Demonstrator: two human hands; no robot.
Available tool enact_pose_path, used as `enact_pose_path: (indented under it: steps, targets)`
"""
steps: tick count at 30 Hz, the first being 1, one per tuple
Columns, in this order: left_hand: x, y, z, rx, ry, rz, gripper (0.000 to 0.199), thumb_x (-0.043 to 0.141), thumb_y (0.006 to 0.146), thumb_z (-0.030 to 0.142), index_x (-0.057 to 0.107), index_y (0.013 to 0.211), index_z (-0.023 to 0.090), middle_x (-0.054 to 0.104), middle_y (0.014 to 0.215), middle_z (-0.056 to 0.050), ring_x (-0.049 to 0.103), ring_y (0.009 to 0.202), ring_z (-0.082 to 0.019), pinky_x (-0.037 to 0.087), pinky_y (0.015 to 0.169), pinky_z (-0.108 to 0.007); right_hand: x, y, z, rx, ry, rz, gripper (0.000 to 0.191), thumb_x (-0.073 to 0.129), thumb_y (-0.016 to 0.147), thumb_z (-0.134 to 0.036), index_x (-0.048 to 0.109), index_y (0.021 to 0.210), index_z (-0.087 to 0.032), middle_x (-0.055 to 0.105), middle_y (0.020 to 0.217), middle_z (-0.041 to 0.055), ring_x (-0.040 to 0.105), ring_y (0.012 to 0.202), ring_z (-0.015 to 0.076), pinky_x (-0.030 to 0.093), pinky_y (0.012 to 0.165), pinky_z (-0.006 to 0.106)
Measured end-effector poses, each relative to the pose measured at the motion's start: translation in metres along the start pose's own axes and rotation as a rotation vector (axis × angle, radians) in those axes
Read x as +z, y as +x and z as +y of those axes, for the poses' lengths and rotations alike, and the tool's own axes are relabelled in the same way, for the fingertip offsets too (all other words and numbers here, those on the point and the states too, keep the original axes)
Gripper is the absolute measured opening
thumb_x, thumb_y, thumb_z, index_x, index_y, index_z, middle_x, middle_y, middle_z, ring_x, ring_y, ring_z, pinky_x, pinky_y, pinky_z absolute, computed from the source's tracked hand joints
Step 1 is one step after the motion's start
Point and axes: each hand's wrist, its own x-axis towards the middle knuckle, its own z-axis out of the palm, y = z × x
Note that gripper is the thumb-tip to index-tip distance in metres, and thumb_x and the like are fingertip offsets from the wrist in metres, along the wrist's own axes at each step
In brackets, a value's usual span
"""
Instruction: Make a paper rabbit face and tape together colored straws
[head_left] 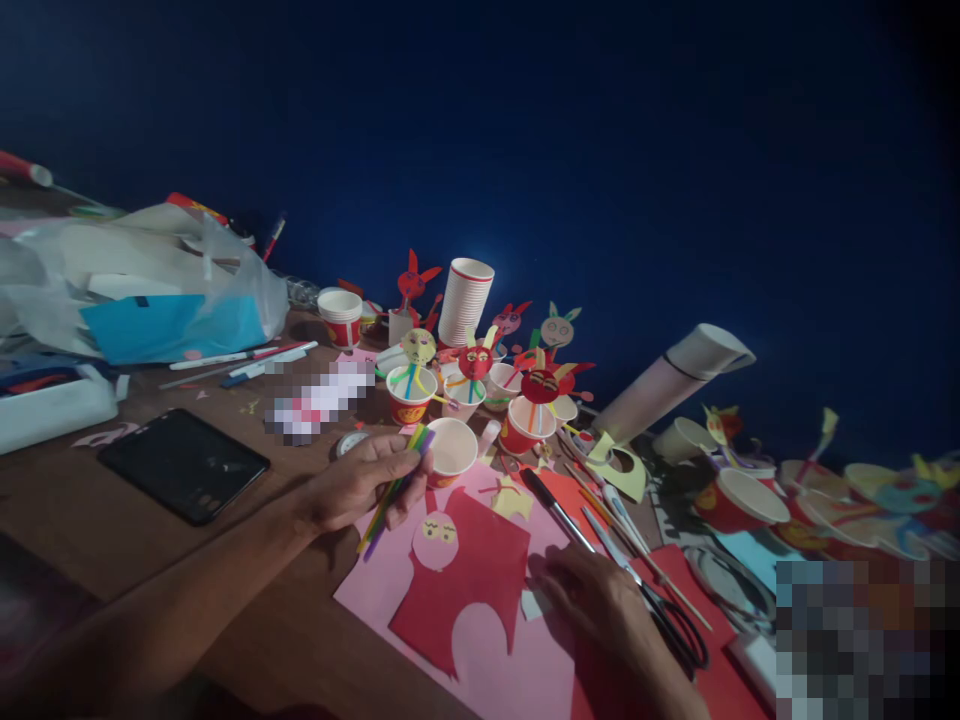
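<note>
My left hand (382, 480) is closed around a small bundle of thin yellow, green and purple strips (391, 505), which slant up past the fingers. Low over the red and pink paper, my right hand (589, 595) has its fingers loosely bent and apart, near a small white paper scrap (532, 605). Between the hands lies a cut red sheet (491, 550) on a pink sheet (420, 640). A pink paper rabbit head (436, 542) with yellow eyes rests on it. Just beyond my left hand stands a plain-looking paper cup (452, 450).
Decorated paper cups (529, 425) with paper animal heads stand behind. Scissors (675, 625) and a black marker (555, 508) lie by my right hand. A phone (184, 465) lies at left, near a plastic bag (180, 290). A stack of cups (466, 300) and white flask (667, 380) are farther back.
</note>
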Motion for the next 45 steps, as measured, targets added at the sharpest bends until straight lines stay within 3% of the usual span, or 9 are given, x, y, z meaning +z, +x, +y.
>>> enact_pose_path:
  steps: [3, 8, 16, 32, 40, 45]
  targets:
    - [-0.001, 0.002, -0.008, -0.007, 0.004, -0.022, 0.017, 0.053, 0.083, 0.031, 0.051, 0.08, 0.015, 0.055, 0.053, 0.002, 0.043, 0.037, -0.006, 0.034, 0.037, -0.017, -0.006, 0.001, -0.004, 0.005, 0.0, -0.212, 0.024, 0.047, 0.088, -0.037, 0.057, 0.073, -0.021, 0.054, 0.069, -0.0002, 0.052, 0.061, 0.0139, 0.034, 0.053, 0.023]
    - [-0.001, 0.006, -0.019, -0.054, 0.014, -0.053, 0.019, 0.051, 0.084, 0.033, 0.05, 0.08, 0.015, 0.054, 0.053, 0.001, 0.045, 0.038, -0.006, 0.036, 0.039, -0.017, -0.011, -0.001, -0.007, 0.042, 0.038, -0.251, 0.016, 0.054, 0.084, -0.036, 0.057, 0.082, -0.02, 0.055, 0.079, 0.0014, 0.054, 0.068, 0.0152, 0.036, 0.057, 0.023]
    - [0.006, 0.007, -0.028, -0.092, 0.046, -0.071, 0.02, 0.051, 0.084, 0.033, 0.051, 0.08, 0.014, 0.055, 0.054, 0.001, 0.047, 0.04, -0.007, 0.037, 0.04, -0.017, -0.008, 0.001, -0.012, 0.111, 0.003, -0.251, 0.011, 0.052, 0.085, -0.025, 0.056, 0.076, -0.02, 0.056, 0.078, 0.0008, 0.056, 0.067, 0.0143, 0.035, 0.054, 0.021]
    - [0.017, 0.005, -0.043, -0.182, 0.133, -0.091, 0.024, 0.048, 0.085, 0.038, 0.05, 0.079, 0.015, 0.055, 0.056, 0.0, 0.047, 0.042, -0.006, 0.037, 0.039, -0.015, 0.007, -0.004, -0.002, 0.074, 0.004, 0.009, 0.022, 0.043, 0.091, -0.03, 0.064, 0.088, -0.022, 0.064, 0.081, 0.0019, 0.06, 0.07, 0.0155, 0.039, 0.06, 0.023]
    - [0.016, 0.007, -0.051, -0.268, 0.15, -0.081, 0.025, 0.048, 0.084, 0.04, 0.049, 0.079, 0.015, 0.055, 0.058, 0.001, 0.045, 0.041, -0.006, 0.036, 0.04, -0.017, 0.0, -0.007, 0.012, 0.23, 0.043, 0.357, 0.03, 0.04, 0.091, -0.034, 0.064, 0.086, -0.016, 0.064, 0.081, 0.0068, 0.059, 0.072, 0.0172, 0.041, 0.065, 0.025]
    - [0.018, 0.006, -0.051, -0.3, 0.144, -0.025, 0.026, 0.049, 0.084, 0.041, 0.048, 0.08, 0.015, 0.055, 0.059, 0.001, 0.043, 0.04, -0.005, 0.034, 0.039, -0.016, -0.005, -0.009, 0.024, 0.308, 0.072, 0.474, 0.029, 0.043, 0.09, -0.036, 0.062, 0.085, -0.015, 0.061, 0.075, 0.0054, 0.056, 0.065, 0.0163, 0.041, 0.06, 0.024]
